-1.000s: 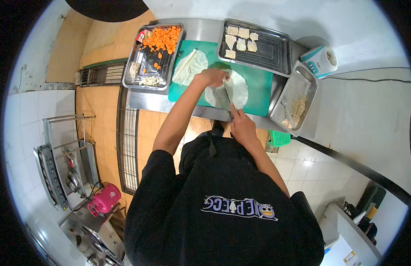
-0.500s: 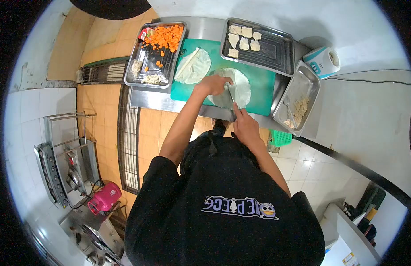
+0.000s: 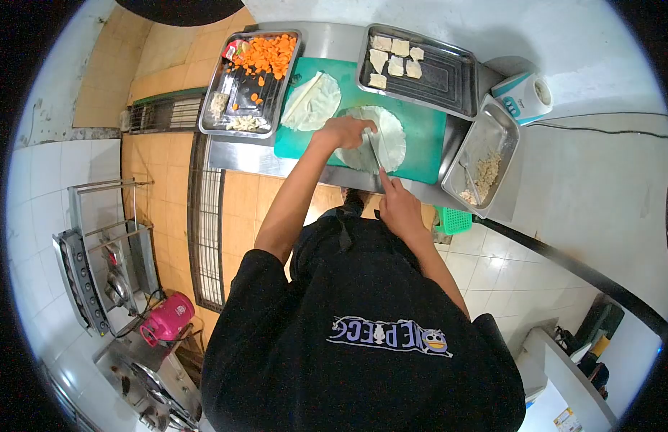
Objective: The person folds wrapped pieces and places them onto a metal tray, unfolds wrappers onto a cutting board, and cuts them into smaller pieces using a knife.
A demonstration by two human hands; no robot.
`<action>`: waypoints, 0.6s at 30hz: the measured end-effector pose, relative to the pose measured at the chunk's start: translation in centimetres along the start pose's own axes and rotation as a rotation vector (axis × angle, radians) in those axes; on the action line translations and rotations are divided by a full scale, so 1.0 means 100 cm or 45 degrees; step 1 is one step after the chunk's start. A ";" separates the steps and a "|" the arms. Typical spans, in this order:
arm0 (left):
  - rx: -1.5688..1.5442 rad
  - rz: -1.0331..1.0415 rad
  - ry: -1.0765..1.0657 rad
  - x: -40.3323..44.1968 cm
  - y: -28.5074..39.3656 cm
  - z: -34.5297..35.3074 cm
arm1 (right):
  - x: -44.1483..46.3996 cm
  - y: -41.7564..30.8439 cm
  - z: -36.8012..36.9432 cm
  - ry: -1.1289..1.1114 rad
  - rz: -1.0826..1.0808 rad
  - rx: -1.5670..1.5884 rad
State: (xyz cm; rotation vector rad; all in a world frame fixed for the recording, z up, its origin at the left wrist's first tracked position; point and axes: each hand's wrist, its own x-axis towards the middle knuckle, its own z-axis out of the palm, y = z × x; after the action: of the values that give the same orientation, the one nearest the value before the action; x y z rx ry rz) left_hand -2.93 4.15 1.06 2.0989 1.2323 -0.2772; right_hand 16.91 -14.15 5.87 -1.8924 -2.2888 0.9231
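Upper middle of the frame, and the right hand (image 3: pixel 401 210) has its grip closed round a knife (image 3: pixel 377 156) angled over a pale round sheet (image 3: pixel 393 140) on the green board (image 3: pixel 424 158). The left hand (image 3: pixel 346 133) is at the sheet, pinching or pressing, can't tell. Looks like a cutting step; the next move calls for a steady sheet.

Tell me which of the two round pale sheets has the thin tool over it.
The sheet on the right: the right hand holds the thin tool over it; the left sheet has none.
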 end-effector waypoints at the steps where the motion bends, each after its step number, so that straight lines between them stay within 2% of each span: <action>1: 0.001 0.000 -0.002 0.001 -0.001 0.001 | -0.002 0.001 0.003 0.048 -0.017 -0.011; 18: 0.008 -0.003 -0.033 -0.004 0.003 -0.005 | -0.024 0.000 -0.001 0.059 -0.016 0.007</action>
State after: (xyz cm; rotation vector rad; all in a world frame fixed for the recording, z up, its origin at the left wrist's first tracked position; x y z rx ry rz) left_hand -2.92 4.13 1.77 2.0929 1.2201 -0.3087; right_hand 17.55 -16.31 6.79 -1.8744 -2.2675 0.8737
